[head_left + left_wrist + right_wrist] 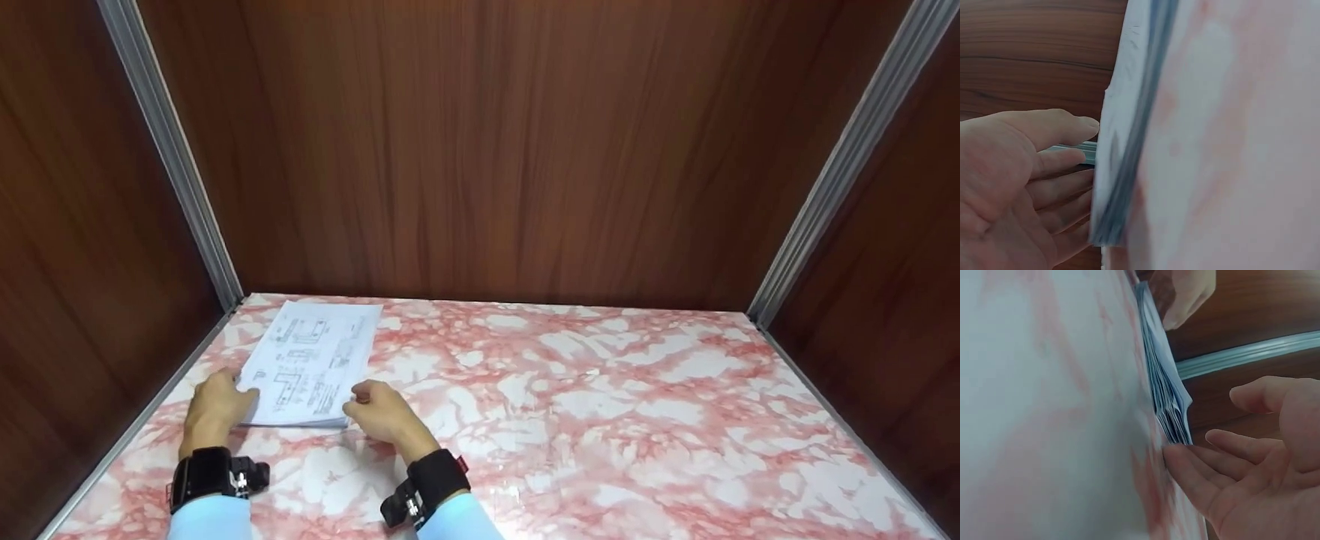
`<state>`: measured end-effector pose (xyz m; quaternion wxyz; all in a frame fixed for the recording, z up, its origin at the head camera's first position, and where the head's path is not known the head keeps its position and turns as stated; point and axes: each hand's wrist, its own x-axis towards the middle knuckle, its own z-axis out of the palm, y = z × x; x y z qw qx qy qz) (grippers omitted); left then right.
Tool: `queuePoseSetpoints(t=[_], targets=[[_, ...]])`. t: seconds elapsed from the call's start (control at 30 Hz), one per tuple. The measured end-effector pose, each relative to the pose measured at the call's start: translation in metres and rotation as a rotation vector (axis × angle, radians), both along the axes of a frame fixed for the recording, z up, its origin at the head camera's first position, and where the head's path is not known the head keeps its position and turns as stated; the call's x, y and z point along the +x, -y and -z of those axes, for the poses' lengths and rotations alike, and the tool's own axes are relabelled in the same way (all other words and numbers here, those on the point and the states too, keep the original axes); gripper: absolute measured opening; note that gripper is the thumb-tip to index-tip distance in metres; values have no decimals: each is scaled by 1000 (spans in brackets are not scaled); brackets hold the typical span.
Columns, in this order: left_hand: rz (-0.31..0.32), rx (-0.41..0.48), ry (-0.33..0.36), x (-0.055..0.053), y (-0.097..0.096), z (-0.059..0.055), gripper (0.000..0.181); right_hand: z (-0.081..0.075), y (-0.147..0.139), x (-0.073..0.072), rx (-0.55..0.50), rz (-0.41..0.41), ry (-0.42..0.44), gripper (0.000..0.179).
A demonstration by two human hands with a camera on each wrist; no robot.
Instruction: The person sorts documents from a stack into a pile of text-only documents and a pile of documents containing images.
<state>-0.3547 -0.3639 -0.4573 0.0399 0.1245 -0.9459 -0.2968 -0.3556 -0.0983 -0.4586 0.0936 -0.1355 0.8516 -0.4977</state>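
Lengthwise, the stack of printed technical drawings (pixel 311 360) runs away from the person, its far end slanting a little to the right and one short edge facing the body — it lies flat on the left part of the red-and-white marbled table (pixel 600 420), near the left wood-grain panel (pixel 90 225). The left hand (pixel 217 405) is unclenched at the stack's left edge by the near corner, fingers loosely extended against the paper. The right hand (pixel 386 412) is at the near right corner, likewise unclenched: its fingertips touch the sheets while the thumb stands clear of them. Beside those fingertips the sheet edges fan slightly apart — the right wrist view shows narrow gaps between the layers
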Motion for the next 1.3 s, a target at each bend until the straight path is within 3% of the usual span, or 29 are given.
queuePoseSetpoints(t=[0.17,0.37,0.5,0.7,0.87,1.1,1.3], targets=[[0,-24,20,1,-1,4,63,1,2,3,-10,10,34,45],[-38,10,21,-4,-9,-2,61,-6,0,3,-6,28,94,48],[-29,30,33,-5,-16,-5,62,-10,-3,3,-22,61,128,48],[19,55,44,-7,-26,-4,63,-19,-12,6,84,60,53,51],[41,11,43,-8,-36,-5,60,-25,-19,11,194,79,-11,49],[56,-75,7,-11,-47,-10,45,-32,-22,13,219,114,2,46],[30,-102,5,-10,-51,-16,31,-37,-20,16,232,129,-45,41]])
